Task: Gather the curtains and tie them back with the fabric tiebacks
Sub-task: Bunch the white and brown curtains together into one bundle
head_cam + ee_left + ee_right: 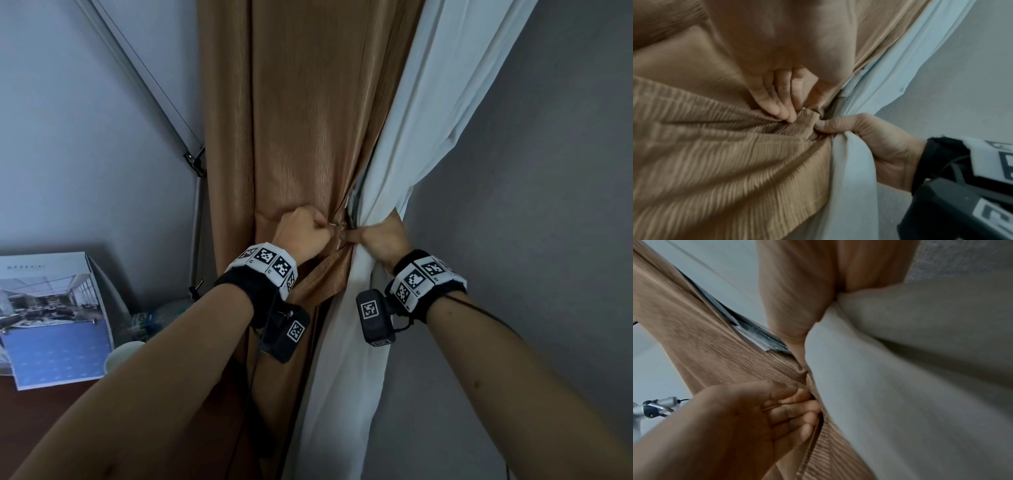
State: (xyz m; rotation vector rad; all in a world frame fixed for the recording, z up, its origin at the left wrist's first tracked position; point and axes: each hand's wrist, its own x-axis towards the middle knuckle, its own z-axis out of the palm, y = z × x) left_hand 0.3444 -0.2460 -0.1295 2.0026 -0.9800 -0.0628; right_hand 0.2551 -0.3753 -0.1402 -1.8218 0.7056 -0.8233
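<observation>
Brown ribbed fabric, the tieback (803,120), crosses the gathered waist of the brown curtain (301,120), its short visible piece lying nearly level from 9 to 3 o'clock. The left hand (303,233) is at 9 o'clock of this waist, with fingers (777,104) curled and pinching the tieback end. The right hand (383,240) is at 3 o'clock, its grip closed around the white curtain (428,137) while its thumb presses the tieback. Both curtains hang long from 12 to 6 o'clock and narrow where the hands meet. A thin pin-like thing in the left fingers is too small to make out. The rest of the tieback is hidden in the folds. At 8 o'clock, a booklet (51,318) and a cup (121,356) stand on a dark bench (41,428).
</observation>
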